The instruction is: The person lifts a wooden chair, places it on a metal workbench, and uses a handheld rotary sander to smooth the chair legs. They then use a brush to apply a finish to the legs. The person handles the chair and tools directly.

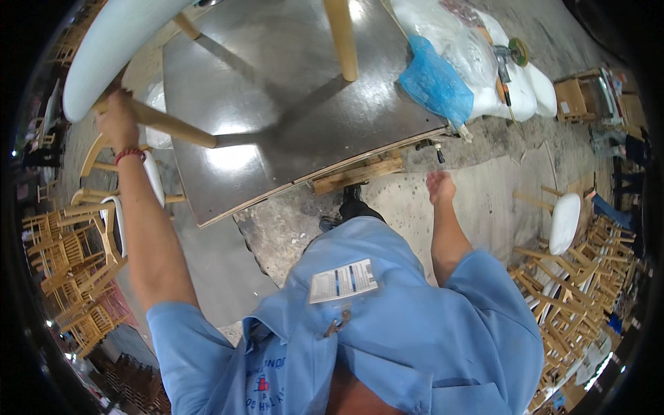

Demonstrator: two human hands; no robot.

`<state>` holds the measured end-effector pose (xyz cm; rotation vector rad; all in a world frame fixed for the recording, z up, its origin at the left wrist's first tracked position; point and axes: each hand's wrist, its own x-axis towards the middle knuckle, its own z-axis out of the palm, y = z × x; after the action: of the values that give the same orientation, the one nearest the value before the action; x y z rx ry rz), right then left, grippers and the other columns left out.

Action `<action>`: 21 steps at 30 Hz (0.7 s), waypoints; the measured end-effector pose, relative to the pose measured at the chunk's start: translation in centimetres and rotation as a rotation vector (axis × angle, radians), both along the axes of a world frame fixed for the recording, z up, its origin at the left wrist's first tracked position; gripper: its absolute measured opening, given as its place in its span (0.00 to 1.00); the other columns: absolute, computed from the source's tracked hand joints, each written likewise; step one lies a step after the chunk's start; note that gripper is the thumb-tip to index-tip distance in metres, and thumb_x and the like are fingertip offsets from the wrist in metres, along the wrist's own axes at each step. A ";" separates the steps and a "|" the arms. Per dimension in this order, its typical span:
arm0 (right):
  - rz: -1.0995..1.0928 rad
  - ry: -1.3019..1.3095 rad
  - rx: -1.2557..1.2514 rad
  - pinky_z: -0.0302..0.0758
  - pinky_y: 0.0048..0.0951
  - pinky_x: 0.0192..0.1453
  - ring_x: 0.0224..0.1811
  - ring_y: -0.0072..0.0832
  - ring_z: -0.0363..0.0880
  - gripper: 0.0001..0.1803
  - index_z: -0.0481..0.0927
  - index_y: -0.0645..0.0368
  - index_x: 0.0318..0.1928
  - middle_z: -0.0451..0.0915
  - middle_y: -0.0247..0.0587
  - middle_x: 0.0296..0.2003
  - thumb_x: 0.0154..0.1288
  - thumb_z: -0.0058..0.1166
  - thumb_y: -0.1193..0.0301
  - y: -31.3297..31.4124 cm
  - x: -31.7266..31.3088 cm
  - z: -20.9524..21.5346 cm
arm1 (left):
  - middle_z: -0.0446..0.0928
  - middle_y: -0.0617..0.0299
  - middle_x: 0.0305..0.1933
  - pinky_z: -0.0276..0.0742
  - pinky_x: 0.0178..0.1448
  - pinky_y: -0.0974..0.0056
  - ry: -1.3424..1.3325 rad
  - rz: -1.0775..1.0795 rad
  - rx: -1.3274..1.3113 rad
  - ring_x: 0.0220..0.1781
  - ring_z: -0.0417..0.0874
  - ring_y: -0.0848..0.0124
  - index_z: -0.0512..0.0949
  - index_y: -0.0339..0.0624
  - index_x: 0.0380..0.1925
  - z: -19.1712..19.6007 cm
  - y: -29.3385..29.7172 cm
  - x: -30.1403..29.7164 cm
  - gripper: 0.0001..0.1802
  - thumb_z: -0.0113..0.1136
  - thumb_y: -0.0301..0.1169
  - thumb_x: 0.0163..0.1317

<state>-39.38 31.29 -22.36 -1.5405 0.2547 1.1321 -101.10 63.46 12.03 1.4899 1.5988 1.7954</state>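
A chair with a white seat (pixel 124 52) and pale wooden legs stands on a dark, glossy worktable (pixel 277 131); the top of the picture cuts it off. My left hand (pixel 119 123) is closed around the chair where a front leg (pixel 176 126) meets the underside of the seat. Its fingertips are partly hidden behind the wood. Off the table's near right edge hangs my right hand (pixel 441 188), apart from the chair. Motion smears its fingers, so their position is unclear. Just above it, a small dark nozzle-like fitting (pixel 440 153) sticks out below the tabletop.
Blue plastic (pixel 439 79) lies over the table's right corner, beside wrapped white pieces (pixel 512 97) and a hand-held power tool (pixel 505 62) with a round disc. Stacked wooden chairs (pixel 76 263) fill the left side; more chairs (pixel 567 290) crowd the right. Cardboard boxes (pixel 574 100) stand far right.
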 end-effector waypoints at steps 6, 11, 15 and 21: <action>0.383 -0.171 -0.185 0.80 0.36 0.43 0.45 0.39 0.82 0.22 0.73 0.63 0.59 0.80 0.47 0.50 0.70 0.50 0.64 -2.7 -3.1 3.3 | 0.82 0.54 0.44 0.76 0.52 0.62 0.197 -0.045 -0.191 0.45 0.83 0.65 0.77 0.30 0.46 -1.1 -5.6 5.7 0.24 0.67 0.42 0.62; 0.544 -0.286 -0.149 0.81 0.37 0.45 0.46 0.38 0.82 0.24 0.73 0.61 0.59 0.79 0.46 0.49 0.68 0.53 0.61 -3.0 0.6 1.7 | 0.83 0.47 0.43 0.75 0.52 0.60 0.270 0.136 -0.352 0.44 0.82 0.62 0.81 0.31 0.43 -14.6 -16.0 -0.2 0.19 0.60 0.39 0.67; 0.649 -0.227 -0.261 0.81 0.30 0.30 0.34 0.36 0.83 0.15 0.77 0.63 0.48 0.81 0.48 0.43 0.64 0.51 0.69 -5.2 0.3 2.2 | 0.83 0.44 0.39 0.78 0.48 0.55 0.163 0.528 -0.513 0.42 0.85 0.50 0.82 0.32 0.39 -22.8 -26.3 -2.7 0.14 0.58 0.33 0.62; 1.487 -0.148 -0.717 0.80 0.36 0.33 0.35 0.34 0.83 0.12 0.81 0.60 0.41 0.83 0.42 0.34 0.70 0.45 0.69 -3.5 -0.1 0.8 | 0.83 0.47 0.47 0.77 0.57 0.54 0.152 0.687 -0.852 0.52 0.83 0.52 0.82 0.36 0.47 -25.3 -26.6 -5.0 0.18 0.60 0.37 0.62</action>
<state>-39.48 27.75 -21.51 -2.5115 -0.8428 2.1541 -106.13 36.87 -13.29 0.7193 2.6925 0.9496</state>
